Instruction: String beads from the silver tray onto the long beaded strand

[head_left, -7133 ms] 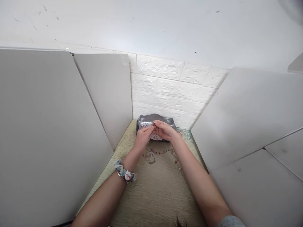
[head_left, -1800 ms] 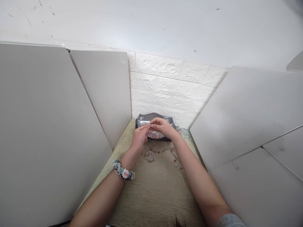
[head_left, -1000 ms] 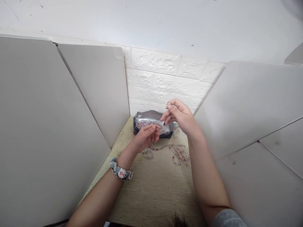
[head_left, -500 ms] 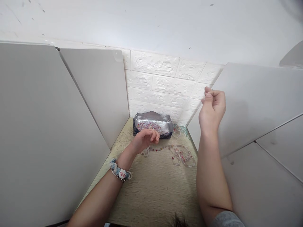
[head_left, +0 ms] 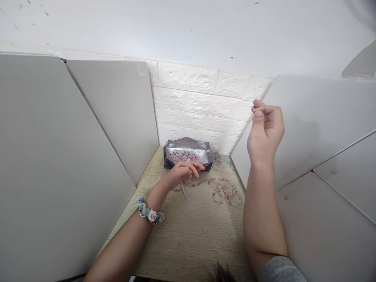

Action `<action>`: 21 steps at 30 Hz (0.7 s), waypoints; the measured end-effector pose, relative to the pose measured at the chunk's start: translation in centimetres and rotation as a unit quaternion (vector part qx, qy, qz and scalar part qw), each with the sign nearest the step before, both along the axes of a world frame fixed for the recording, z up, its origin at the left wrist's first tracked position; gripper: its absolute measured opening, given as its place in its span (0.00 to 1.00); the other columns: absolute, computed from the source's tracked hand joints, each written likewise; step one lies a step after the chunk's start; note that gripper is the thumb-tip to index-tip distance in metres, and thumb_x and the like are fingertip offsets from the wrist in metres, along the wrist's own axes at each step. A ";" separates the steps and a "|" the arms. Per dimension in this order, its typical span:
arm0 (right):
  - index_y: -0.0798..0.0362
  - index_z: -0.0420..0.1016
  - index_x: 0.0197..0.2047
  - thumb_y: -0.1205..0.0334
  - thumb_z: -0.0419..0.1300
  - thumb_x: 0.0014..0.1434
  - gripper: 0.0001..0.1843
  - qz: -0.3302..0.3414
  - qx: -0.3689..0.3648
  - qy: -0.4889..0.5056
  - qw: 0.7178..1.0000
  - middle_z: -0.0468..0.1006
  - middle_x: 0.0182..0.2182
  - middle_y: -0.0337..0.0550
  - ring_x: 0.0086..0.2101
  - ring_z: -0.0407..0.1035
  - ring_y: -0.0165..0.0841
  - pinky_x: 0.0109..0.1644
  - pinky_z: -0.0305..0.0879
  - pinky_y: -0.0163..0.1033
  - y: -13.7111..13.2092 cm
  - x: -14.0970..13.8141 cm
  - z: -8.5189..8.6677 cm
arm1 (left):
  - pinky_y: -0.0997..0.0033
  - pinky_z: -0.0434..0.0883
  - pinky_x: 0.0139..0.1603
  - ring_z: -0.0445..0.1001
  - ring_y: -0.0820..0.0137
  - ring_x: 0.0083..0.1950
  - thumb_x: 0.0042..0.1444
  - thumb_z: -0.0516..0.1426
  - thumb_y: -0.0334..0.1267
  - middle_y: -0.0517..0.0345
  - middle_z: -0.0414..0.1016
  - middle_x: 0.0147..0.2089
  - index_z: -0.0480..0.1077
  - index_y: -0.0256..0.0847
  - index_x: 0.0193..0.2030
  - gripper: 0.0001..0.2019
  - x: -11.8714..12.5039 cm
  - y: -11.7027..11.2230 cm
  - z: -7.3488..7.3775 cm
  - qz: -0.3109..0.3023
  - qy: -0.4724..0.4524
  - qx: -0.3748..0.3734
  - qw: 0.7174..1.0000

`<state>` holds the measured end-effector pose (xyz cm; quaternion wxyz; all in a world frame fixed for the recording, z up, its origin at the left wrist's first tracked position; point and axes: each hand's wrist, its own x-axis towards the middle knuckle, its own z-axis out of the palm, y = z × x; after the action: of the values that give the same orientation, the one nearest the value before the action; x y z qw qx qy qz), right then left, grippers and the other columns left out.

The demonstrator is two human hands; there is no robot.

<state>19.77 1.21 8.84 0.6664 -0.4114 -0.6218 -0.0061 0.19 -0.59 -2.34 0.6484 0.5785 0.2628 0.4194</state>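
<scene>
Two hands (head_left: 266, 133), one silvery bead pouch (head_left: 186, 143)

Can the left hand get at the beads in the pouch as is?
Probably yes: the left hand is right by the front edge of the pouch, whose open mouth shows the beads. The right hand is raised off to the side.

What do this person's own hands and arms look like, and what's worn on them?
The left hand and right hand are ungloved. The left wrist wears a ruffled light-blue and white fabric band with a white, red-marked charm, plus a silver-coloured metal chain bracelet. A grey fabric sleeve shows on the right upper arm.
</scene>
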 end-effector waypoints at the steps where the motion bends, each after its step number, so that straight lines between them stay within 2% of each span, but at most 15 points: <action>1: 0.50 0.61 0.36 0.56 0.43 0.59 0.10 0.039 -0.014 0.013 0.999 0.66 0.48 0.44 0.50 0.60 0.34 0.54 0.55 0.46 -0.4 -0.1 0.2 | 0.69 0.59 0.45 0.64 0.64 0.46 0.35 0.50 0.28 0.53 0.71 0.39 0.73 0.38 0.18 0.10 0.0 0.1 -0.1 -0.002 -0.006 -0.001 1.000; 3: 0.50 0.61 0.34 0.56 0.47 0.58 0.08 0.142 -0.064 0.036 0.987 0.67 0.47 0.42 0.46 0.65 0.32 0.53 0.58 0.45 -1.4 -0.2 0.6 | 0.68 0.59 0.45 0.63 0.64 0.47 0.33 0.50 0.27 0.53 0.71 0.40 0.72 0.37 0.18 0.10 0.0 0.1 -0.2 -0.007 -0.016 -0.002 1.000; 6: 0.51 0.62 0.32 0.54 0.49 0.56 0.09 0.277 -0.161 0.034 0.947 0.69 0.44 0.40 0.40 0.68 0.30 0.48 0.62 0.42 -3.0 -0.1 1.4 | 0.69 0.61 0.42 0.63 0.63 0.47 0.33 0.51 0.29 0.51 0.70 0.42 0.71 0.36 0.19 0.08 0.0 0.0 0.0 -0.017 -0.036 0.000 0.999; 8: 0.52 0.63 0.31 0.54 0.50 0.55 0.10 0.320 -0.206 -0.003 0.925 0.70 0.42 0.40 0.37 0.68 0.29 0.44 0.63 0.40 -3.9 -0.1 1.8 | 0.69 0.62 0.40 0.63 0.63 0.46 0.35 0.51 0.31 0.50 0.70 0.42 0.71 0.35 0.20 0.07 0.0 -0.1 0.3 -0.014 -0.055 -0.011 0.998; 10: 0.53 0.65 0.31 0.55 0.51 0.55 0.10 0.342 -0.253 -0.086 0.901 0.71 0.38 0.41 0.35 0.67 0.28 0.40 0.63 0.38 -4.4 -0.5 2.0 | 0.69 0.63 0.39 0.65 0.64 0.45 0.38 0.53 0.33 0.51 0.70 0.41 0.71 0.36 0.28 0.09 0.1 -0.3 0.6 0.009 -0.087 -0.039 0.995; 13: 0.54 0.68 0.31 0.59 0.50 0.55 0.09 0.311 -0.305 -0.248 0.865 0.71 0.31 0.41 0.32 0.64 0.28 0.36 0.59 0.36 -4.9 -1.9 1.9 | 0.69 0.64 0.41 0.66 0.66 0.47 0.44 0.55 0.36 0.53 0.71 0.43 0.66 0.42 0.43 0.16 0.2 -0.5 0.7 0.054 -0.147 -0.065 0.986; 15: 0.54 0.69 0.31 0.62 0.49 0.55 0.09 0.261 -0.300 -0.312 0.863 0.69 0.31 0.41 0.32 0.61 0.28 0.36 0.56 0.35 -5.1 -3.3 1.5 | 0.68 0.64 0.43 0.66 0.66 0.49 0.46 0.57 0.39 0.54 0.70 0.45 0.64 0.44 0.47 0.19 0.4 -0.5 0.6 0.065 -0.162 -0.058 0.983; 18: 0.53 0.69 0.31 0.64 0.46 0.56 0.11 0.216 -0.294 -0.358 0.859 0.65 0.32 0.41 0.32 0.59 0.27 0.34 0.52 0.33 -5.2 -5.1 0.7 | 0.71 0.65 0.43 0.67 0.68 0.47 0.46 0.58 0.40 0.55 0.70 0.44 0.68 0.40 0.41 0.15 0.6 -0.3 0.3 0.067 -0.153 -0.048 0.985; 21: 0.55 0.67 0.29 0.64 0.44 0.56 0.12 0.193 -0.310 -0.390 0.846 0.63 0.31 0.41 0.31 0.57 0.27 0.33 0.49 0.33 -5.0 -6.0 0.0 | 0.76 0.66 0.37 0.69 0.73 0.39 0.46 0.59 0.38 0.57 0.71 0.37 0.70 0.37 0.36 0.10 0.7 -0.2 0.2 0.086 -0.150 -0.067 0.983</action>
<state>13.79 -3.78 8.79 0.1949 -0.4323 -0.8666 0.1555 0.90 -0.82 -2.17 0.6794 0.4394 0.2391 0.5369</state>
